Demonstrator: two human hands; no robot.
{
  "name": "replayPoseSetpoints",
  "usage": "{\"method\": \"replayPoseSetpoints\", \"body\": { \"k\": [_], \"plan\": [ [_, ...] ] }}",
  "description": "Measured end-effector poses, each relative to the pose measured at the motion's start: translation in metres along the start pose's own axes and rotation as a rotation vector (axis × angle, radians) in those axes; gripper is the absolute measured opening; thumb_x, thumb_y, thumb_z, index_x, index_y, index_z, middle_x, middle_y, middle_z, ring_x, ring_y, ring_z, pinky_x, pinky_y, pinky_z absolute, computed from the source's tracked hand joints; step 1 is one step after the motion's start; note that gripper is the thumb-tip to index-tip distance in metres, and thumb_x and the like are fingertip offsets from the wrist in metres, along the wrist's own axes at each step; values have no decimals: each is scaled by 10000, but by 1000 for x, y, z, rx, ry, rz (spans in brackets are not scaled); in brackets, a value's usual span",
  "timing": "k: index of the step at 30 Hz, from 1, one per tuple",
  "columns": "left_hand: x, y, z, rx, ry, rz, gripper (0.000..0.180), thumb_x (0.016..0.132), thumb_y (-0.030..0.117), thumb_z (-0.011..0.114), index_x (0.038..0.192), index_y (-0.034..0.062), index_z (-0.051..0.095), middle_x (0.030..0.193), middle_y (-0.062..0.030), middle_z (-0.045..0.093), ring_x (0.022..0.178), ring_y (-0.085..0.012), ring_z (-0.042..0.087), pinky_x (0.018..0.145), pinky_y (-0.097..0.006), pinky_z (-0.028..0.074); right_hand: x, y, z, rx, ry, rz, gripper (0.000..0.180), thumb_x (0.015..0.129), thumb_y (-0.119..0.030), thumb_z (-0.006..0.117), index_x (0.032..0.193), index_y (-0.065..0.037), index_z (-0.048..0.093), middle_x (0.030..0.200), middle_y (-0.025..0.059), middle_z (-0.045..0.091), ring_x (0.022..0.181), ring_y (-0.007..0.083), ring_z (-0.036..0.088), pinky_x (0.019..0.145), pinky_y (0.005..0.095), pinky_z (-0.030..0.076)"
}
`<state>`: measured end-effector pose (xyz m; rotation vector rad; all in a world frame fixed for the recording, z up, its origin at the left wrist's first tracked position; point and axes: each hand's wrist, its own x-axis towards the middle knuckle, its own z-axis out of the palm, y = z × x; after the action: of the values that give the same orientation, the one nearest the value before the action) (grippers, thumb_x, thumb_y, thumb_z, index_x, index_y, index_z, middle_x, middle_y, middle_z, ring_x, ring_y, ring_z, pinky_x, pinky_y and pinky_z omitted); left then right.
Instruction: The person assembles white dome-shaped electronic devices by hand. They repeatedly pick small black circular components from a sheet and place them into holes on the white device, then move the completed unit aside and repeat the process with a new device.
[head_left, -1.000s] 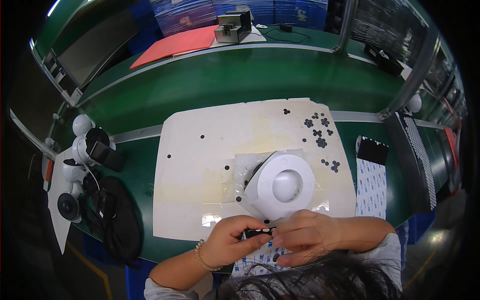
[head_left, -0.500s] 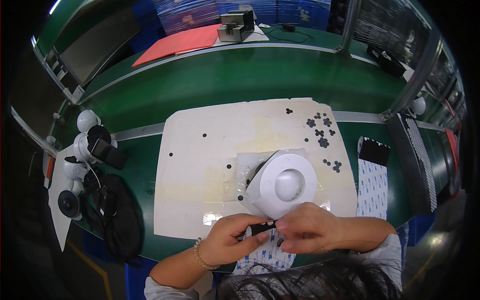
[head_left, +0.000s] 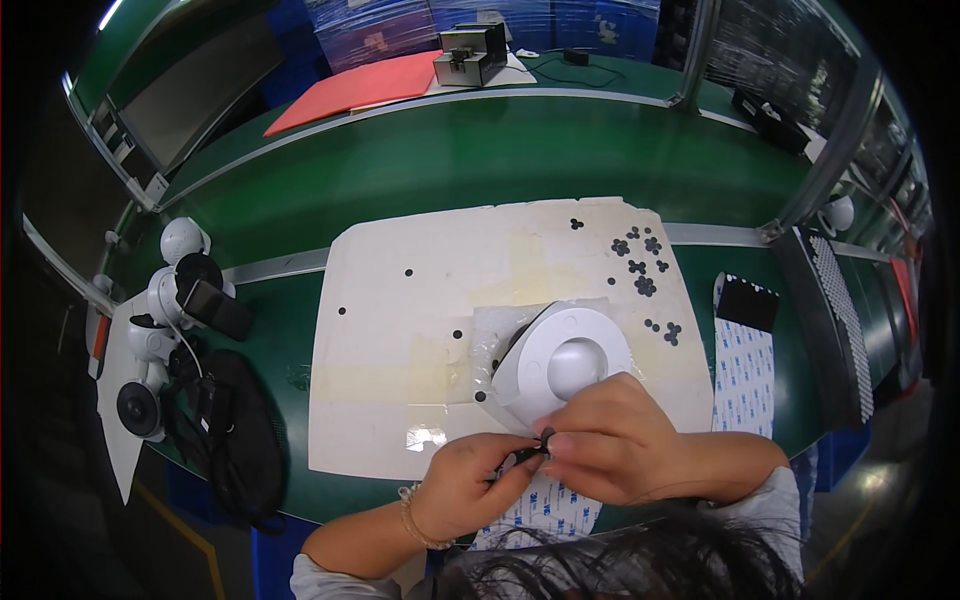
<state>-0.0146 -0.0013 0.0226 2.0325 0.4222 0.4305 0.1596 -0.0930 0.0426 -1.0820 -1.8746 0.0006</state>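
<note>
My left hand [head_left: 460, 490], a beaded bracelet on its wrist, pinches the black end of a white backing sheet with blue print [head_left: 552, 515], which hangs toward me. Against that end, the thumb and fingers of my right hand [head_left: 622, 445] are closed on a small black pad [head_left: 546, 438], mostly hidden by the fingertips. Just beyond my hands a white, rounded housing [head_left: 532, 378] with a round recess lies on a padded sheet [head_left: 484, 325]. Its near right part is covered by my right hand.
Several black round pads [head_left: 646, 286], some in clusters, lie on the pale board [head_left: 390, 380]. Another backing sheet [head_left: 745, 375] lies to the right beside a long dark box [head_left: 830, 320]. White cameras [head_left: 165, 295] and a black pouch [head_left: 245, 430] sit at left.
My right hand has shifted slightly up and left, its fingers meeting my left fingertips at the black strip. The strip's end is now more tilted and more covered.
</note>
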Motion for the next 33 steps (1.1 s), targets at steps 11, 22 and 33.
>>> {"method": "replayPoseSetpoints", "body": {
  "k": [11,22,33],
  "plan": [
    [-1,1,4,60,21,107,205,722,90,609,906,1,600,743,-150,599,646,-288,583,588,-334,474,-9,-1,8,-101,-55,-51,428,671,-79,617,1092,-59,548,840,5,572,815,166,512,716,301,329],
    [1,-1,1,-86,-17,10,198,693,106,637,882,50,616,808,-124,609,678,-269,584,590,-326,458,-7,-9,-2,-87,-348,-39,376,711,-67,581,1085,-55,547,861,14,562,849,156,505,708,310,308],
    [0,-8,9,549,122,409,313,651,170,657,954,210,591,1249,22,486,1142,-253,402,852,-414,322,22,50,-29,137,0,394,488,806,-10,519,1236,-22,289,851,34,532,906,205,474,936,375,235]
  ]
}}
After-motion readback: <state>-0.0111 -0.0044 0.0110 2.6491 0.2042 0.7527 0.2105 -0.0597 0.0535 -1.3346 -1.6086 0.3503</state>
